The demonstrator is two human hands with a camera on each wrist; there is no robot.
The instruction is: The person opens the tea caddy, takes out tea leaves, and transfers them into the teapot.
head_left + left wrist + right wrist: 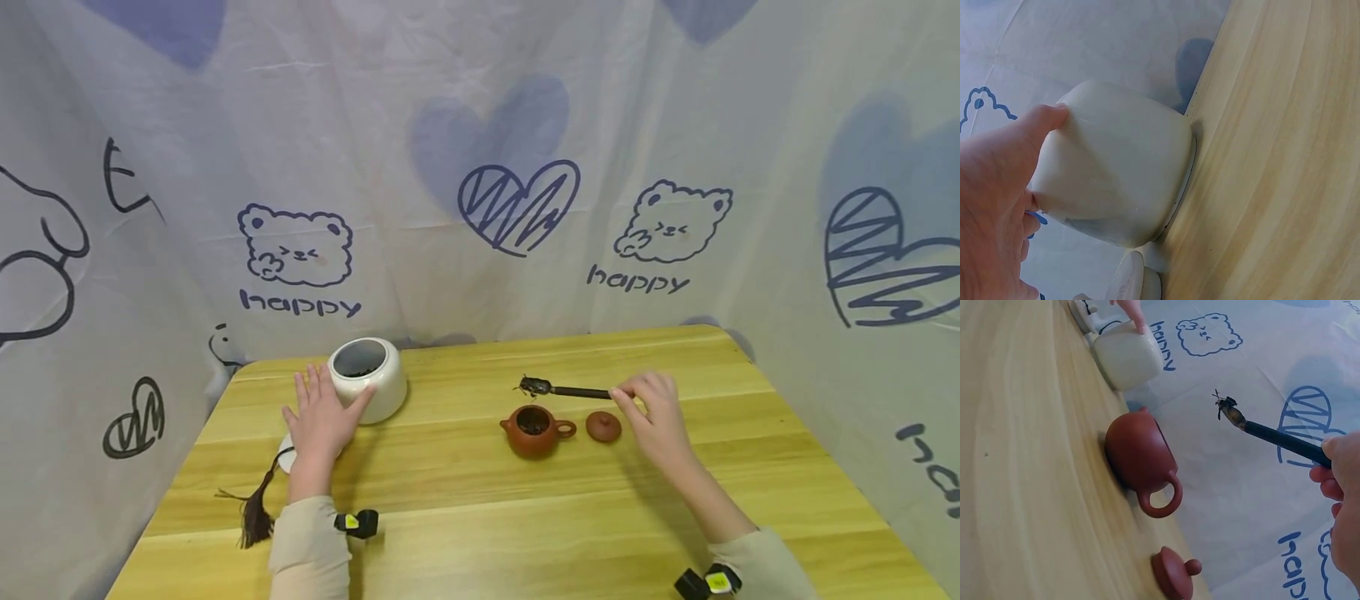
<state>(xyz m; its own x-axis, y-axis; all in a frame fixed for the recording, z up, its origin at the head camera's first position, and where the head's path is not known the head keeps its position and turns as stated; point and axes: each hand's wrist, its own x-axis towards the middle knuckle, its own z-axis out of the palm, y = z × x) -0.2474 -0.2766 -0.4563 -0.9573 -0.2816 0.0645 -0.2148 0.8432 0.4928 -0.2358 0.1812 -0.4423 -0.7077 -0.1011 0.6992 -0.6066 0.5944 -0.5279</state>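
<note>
My left hand [324,417], its fingers spread and fairly straight, rests against the side of a white ceramic jar [386,392]. The thumb lies across the jar's front near the rim; dark loose tea leaves show inside. In my right hand [656,417], thumb and fingers pinch the end of a slim dark tea scoop [581,392]. Its tip carries dark twisted leaves [1225,403] and hangs above and just behind a small reddish-brown clay teapot [531,442]. The teapot is uncovered, with dark leaves inside. Its round knobbed lid [603,427] lies on the table beside the handle.
A white jar lid [287,454] with a dark tassel [257,512] lies on the left, partly hidden by my left hand. The wooden table [480,533] ends at the back before a hanging printed cloth [420,283], which also closes in both sides.
</note>
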